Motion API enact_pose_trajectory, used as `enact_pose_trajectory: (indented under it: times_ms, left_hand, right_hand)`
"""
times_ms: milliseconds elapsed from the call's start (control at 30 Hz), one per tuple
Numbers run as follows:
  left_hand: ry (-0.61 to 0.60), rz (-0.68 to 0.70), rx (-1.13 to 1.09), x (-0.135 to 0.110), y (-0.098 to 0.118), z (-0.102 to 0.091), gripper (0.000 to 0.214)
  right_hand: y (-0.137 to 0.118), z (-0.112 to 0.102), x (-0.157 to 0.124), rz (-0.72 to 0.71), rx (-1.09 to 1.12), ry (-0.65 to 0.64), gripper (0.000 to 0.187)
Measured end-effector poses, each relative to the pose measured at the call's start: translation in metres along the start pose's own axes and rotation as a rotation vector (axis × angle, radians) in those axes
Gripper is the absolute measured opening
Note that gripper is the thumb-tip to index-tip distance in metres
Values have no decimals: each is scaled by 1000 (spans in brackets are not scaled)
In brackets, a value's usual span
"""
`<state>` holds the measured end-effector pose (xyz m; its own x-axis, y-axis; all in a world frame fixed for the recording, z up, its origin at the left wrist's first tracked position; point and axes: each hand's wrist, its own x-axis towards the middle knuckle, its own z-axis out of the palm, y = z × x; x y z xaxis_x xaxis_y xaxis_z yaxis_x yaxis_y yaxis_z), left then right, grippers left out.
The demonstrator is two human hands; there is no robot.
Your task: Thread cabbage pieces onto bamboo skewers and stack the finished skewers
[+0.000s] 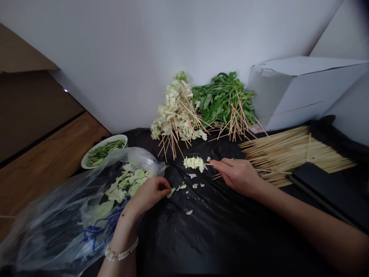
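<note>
My right hand (238, 175) is closed on a thin wooden skewer, mostly hidden under the fingers. Pieces of pale cabbage (194, 163) are threaded on its far end, which points left. My left hand (152, 192), wearing a beaded bracelet, has its fingers pinched together at a small green-white cabbage piece (171, 193). Beside that hand lies a clear plastic bag (72, 211) with loose cabbage leaves (127, 181) in its mouth. Small cabbage scraps (189, 212) are scattered on the black plastic sheet (178, 246) between my hands.
Skewered cabbage (174, 104) and skewered leafy greens (220, 98) are piled against the wall. Many bare bamboo skewers (276, 154) lie at right, near a dark flat object (328, 192) and a white box (291, 92). A white bowl (125, 139) of green slices stands left.
</note>
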<state>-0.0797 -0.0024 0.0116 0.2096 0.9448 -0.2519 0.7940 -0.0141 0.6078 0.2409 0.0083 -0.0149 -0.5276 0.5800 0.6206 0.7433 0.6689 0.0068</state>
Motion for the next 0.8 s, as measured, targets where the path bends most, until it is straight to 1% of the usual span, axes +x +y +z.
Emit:
enact_pose_trajectory:
  times_ms: [100, 200, 367, 433, 500, 567, 667, 733, 800]
  left_hand:
    - [17, -3, 5, 1, -4, 1, 12]
    - [22, -13, 47, 1, -3, 1, 12]
    - [-18, 11, 203, -1, 8, 1, 7]
    - [6, 42, 252, -3, 12, 1, 5]
    - [36, 62, 237, -4, 16, 0, 4]
    - [58, 81, 133, -5, 19, -1, 8]
    - [103, 139, -148, -3, 26, 3, 13]
    - [153, 146, -366, 0, 32, 11, 18]
    - [192, 118, -553, 3, 38, 21, 30]
  right_hand:
    - [0, 0, 0, -6, 5, 7, 31]
    - [0, 1, 0, -6, 5, 10, 30]
    - [0, 1, 0, -13, 10, 13, 31]
    - [0, 1, 0, -6, 11, 6, 30]
    - [0, 1, 0, 13, 14, -1, 30]
    - [1, 1, 0, 40, 31, 0, 30]
    - [3, 1, 1, 81, 84, 3, 32]
    - [4, 1, 1, 93, 113, 2, 32]
    - [4, 1, 1, 93, 121, -4, 31]
